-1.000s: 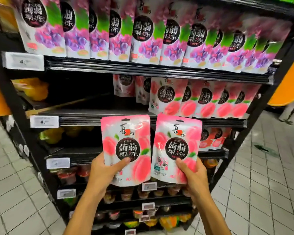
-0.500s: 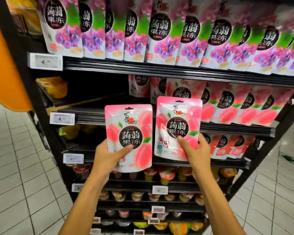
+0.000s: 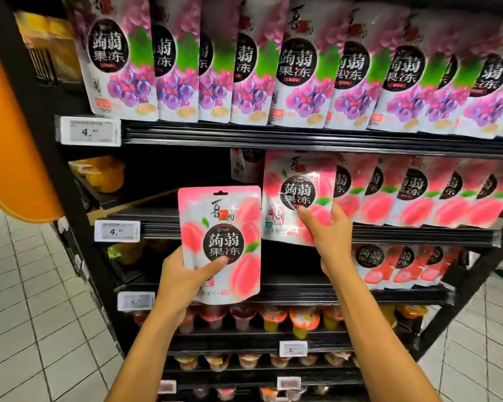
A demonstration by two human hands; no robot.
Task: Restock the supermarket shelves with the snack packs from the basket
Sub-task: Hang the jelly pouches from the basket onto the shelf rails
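Observation:
My left hand [image 3: 183, 278] grips a pink peach jelly pack [image 3: 224, 227] by its lower left corner, upright in front of the shelves. My right hand [image 3: 328, 236] pinches a second peach pack [image 3: 296, 187] by its lower part and holds it at the left end of the peach row [image 3: 418, 192] on the middle shelf [image 3: 418, 236]. This pack stands at the shelf's front, beside the first pack of the row. The basket is out of view.
Purple grape packs [image 3: 302, 68] fill the shelf above. To the left of the peach row the middle shelf is dark and open, with yellow cups [image 3: 105, 172] at its far left. Strawberry packs [image 3: 404, 265] and fruit cups [image 3: 273, 317] sit lower down. Tiled floor lies on both sides.
Both hands rose and went toward the shelf. The right hand carried its pack up and right to the peach row's left end; the left pack stayed lower.

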